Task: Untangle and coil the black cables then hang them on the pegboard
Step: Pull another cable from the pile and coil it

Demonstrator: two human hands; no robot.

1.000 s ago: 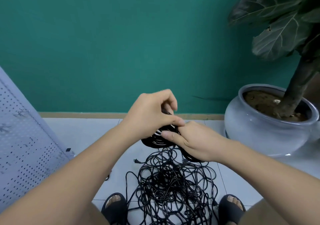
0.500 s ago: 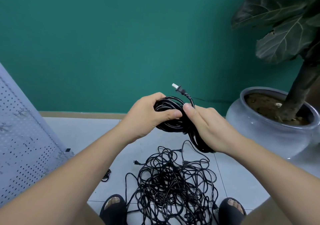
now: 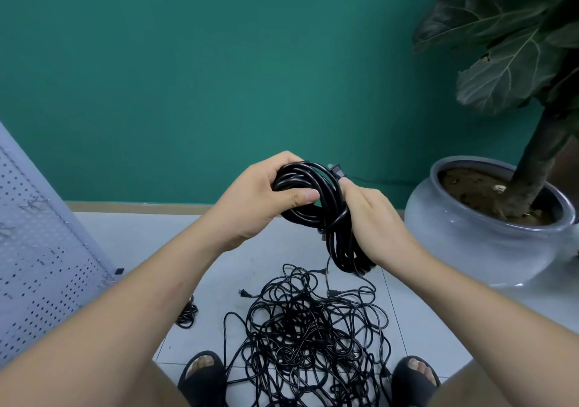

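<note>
A coiled black cable [image 3: 326, 215] is held up in front of the teal wall. My left hand [image 3: 266, 199] grips the top of the coil, thumb laid across its strands. My right hand [image 3: 372, 221] holds the coil's right side, fingers curled behind it, with the plug end at its fingertip. One turn of cable is wrapped round the coil's waist. Below, a big tangle of black cables [image 3: 310, 340] lies on the tiled floor between my feet. The white pegboard [image 3: 37, 265] leans at the left.
A large grey plant pot [image 3: 482, 237] with a leafy plant stands at the right. A small black cable bundle [image 3: 187, 312] lies on the floor near the pegboard's foot. My sandalled feet [image 3: 203, 375] flank the tangle. White tiles stretch back to the wall.
The coil was lifted from just above the tangle up to chest height. The plug that stuck up above the coil has come down against it beside my right fingers.
</note>
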